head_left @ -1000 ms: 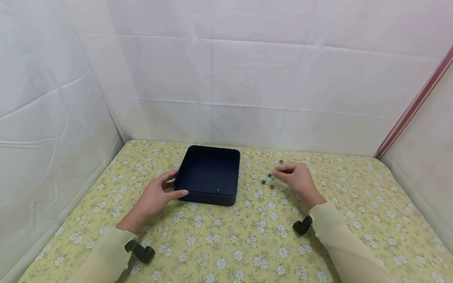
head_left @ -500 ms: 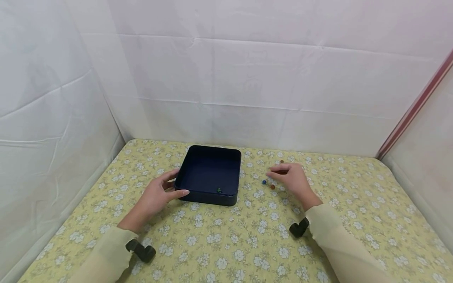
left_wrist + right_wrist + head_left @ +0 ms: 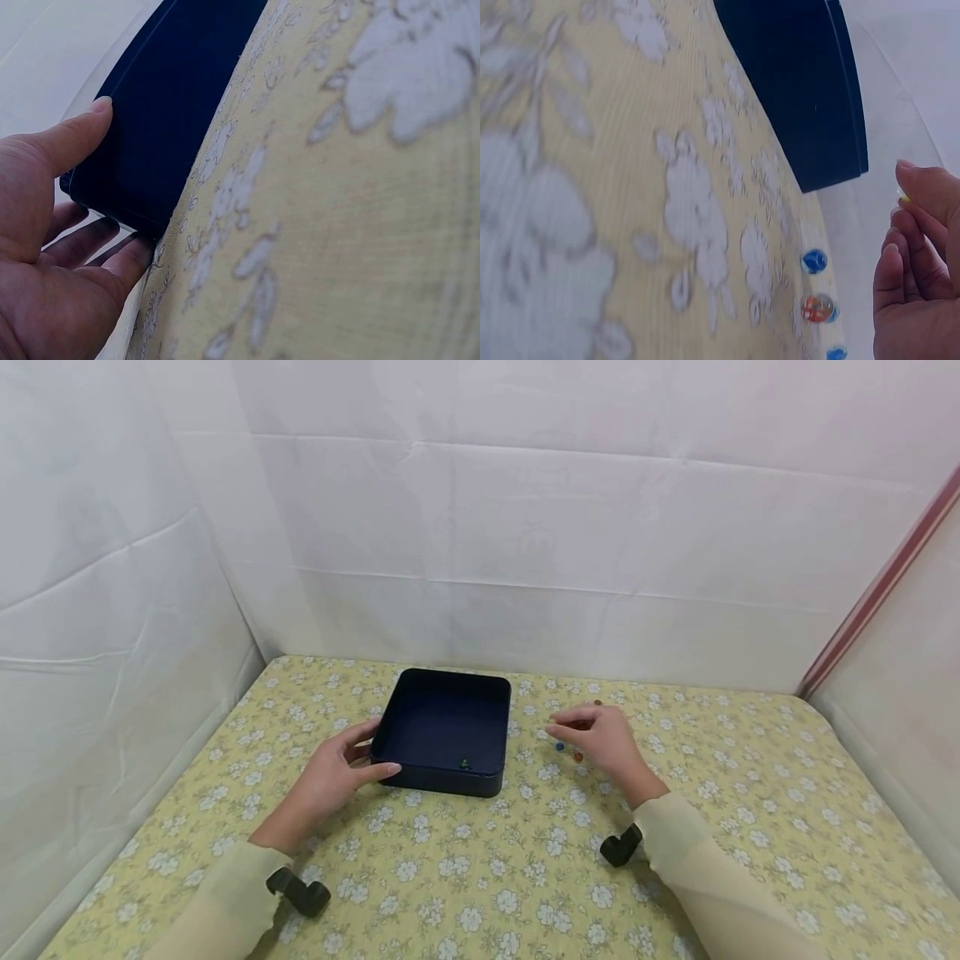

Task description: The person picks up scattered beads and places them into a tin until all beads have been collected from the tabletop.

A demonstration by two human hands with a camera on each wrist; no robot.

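Observation:
My left hand (image 3: 330, 774) grips the near left corner of a dark blue, open square box (image 3: 442, 781), thumb on its front wall. In the left wrist view, the fingers bend under the box's corner. Small green marbles (image 3: 465, 763) lie inside near the front wall. Right of the box, my right hand (image 3: 600, 739) pinches a small clear marble with yellow in it (image 3: 904, 198) between thumb and fingertip, mostly hidden by them. Below that hand a blue marble (image 3: 559, 747) and an orange-red marble (image 3: 578, 757) lie on the cloth.
A brown marble (image 3: 597, 702) lies behind the right hand. Another blue marble (image 3: 837, 352) shows at the bottom of the right wrist view. Yellow floral cloth (image 3: 465, 877) covers the table. White sheeting (image 3: 480, 527) encloses the back and sides.
My right hand has moved left toward the box, away from the spot where a blue marble lay at its fingertips. The left hand and box stay in place.

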